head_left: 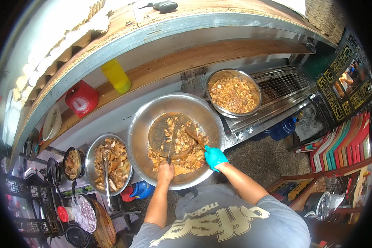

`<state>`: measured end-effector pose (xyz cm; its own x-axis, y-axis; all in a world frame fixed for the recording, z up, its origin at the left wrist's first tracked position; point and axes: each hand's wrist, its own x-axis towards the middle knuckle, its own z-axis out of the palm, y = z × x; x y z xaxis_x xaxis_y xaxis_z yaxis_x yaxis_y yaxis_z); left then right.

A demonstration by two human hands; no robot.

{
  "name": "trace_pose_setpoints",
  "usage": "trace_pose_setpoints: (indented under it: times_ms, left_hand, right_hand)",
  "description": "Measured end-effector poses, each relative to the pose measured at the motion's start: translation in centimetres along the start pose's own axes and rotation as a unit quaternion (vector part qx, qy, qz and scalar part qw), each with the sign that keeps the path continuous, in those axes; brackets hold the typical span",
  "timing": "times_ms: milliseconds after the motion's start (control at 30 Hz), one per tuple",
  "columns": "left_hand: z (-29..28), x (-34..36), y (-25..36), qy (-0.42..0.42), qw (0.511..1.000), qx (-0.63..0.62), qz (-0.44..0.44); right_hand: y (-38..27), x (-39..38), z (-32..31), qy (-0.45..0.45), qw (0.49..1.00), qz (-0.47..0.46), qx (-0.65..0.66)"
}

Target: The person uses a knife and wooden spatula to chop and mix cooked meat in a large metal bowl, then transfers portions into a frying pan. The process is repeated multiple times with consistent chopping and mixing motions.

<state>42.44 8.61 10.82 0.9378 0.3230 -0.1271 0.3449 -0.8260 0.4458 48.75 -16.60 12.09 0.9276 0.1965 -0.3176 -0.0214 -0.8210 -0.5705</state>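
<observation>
A large steel basin [137, 124] stands in front of me, with a round dark chopping board [158, 134] inside it. Chopped brown meat [184, 144] covers part of the board, and bigger pieces lie around it in the basin. My bare left hand [165, 172] is closed around the handle of a knife [172, 144], whose blade points away from me over the board. At the board's right side, my right hand [215, 158], in a teal glove, is closed at the end of a long brown piece [194, 136]. Whether that piece is meat or a tool is unclear.
A steel bowl of chopped meat [234, 94] sits on a grill [279, 84] at the right. To the left, another bowl [96, 144] holds larger meat pieces and tongs [106, 173]. A red scale [82, 100] and yellow bottle [115, 76] stand on the shelf.
</observation>
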Motion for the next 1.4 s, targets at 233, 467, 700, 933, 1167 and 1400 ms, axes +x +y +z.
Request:
trace_pose_setpoints:
  times_ms: [233, 467, 700, 933, 1167, 1400]
  left_hand:
    - [-0.1, -0.1, 0.7, 0.035, 0.997, -0.072, -0.018]
    - [0.2, -0.3, 1.4, 0.071, 0.996, -0.043, -0.045]
    - [-0.1, -0.5, 1.8, 0.012, 0.997, 0.049, 0.056]
    - [-0.2, -0.3, 2.0, -0.01, 0.999, 0.017, 0.045]
    - [-0.3, 0.5, 0.1, 0.018, 0.998, -0.033, 0.047]
    - [-0.6, 1.2, -1.1, -0.024, 0.992, 0.018, 0.126]
  right_hand:
    - [-1.0, -1.0, 0.3, 0.03, 0.997, -0.032, -0.064]
    - [1.1, -4.3, -0.3, -0.032, 0.988, -0.019, -0.149]
    - [0.5, -3.9, -0.8, -0.004, 0.988, -0.049, -0.145]
    - [0.3, -7.9, -2.7, -0.006, 0.984, -0.032, -0.178]
    - [-0.8, -11.1, -1.8, 0.009, 0.988, 0.007, -0.153]
    - [-2.7, -8.2, 0.1, 0.045, 0.988, 0.013, -0.144]
